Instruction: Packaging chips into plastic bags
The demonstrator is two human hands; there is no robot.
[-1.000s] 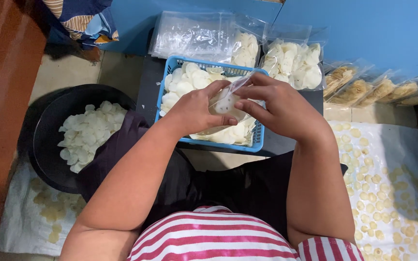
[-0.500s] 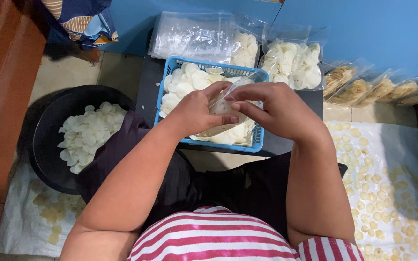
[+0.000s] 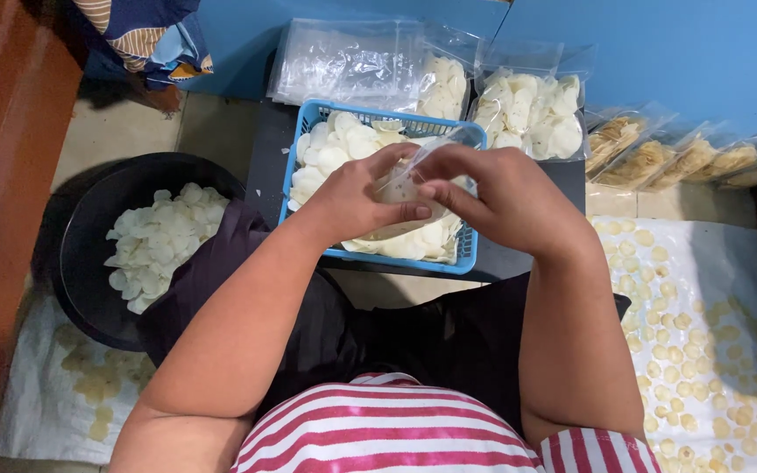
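I see my left hand [image 3: 357,197] and right hand [image 3: 501,197] both pinched shut on a small clear plastic bag [image 3: 409,180] above the blue basket [image 3: 308,118], seemingly holding brittle chips, so I judge it light, slippery, best gripped at its rim.

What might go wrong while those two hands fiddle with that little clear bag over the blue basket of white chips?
1. The small clear plastic bag, pinched between the left hand and right hand, looks thin; a hard tug might tear it.
2. The thin white chips in the blue plastic basket look brittle and may crack if pressed.
3. A dropped chip would likely land in the basket, though one could fall past its rim.
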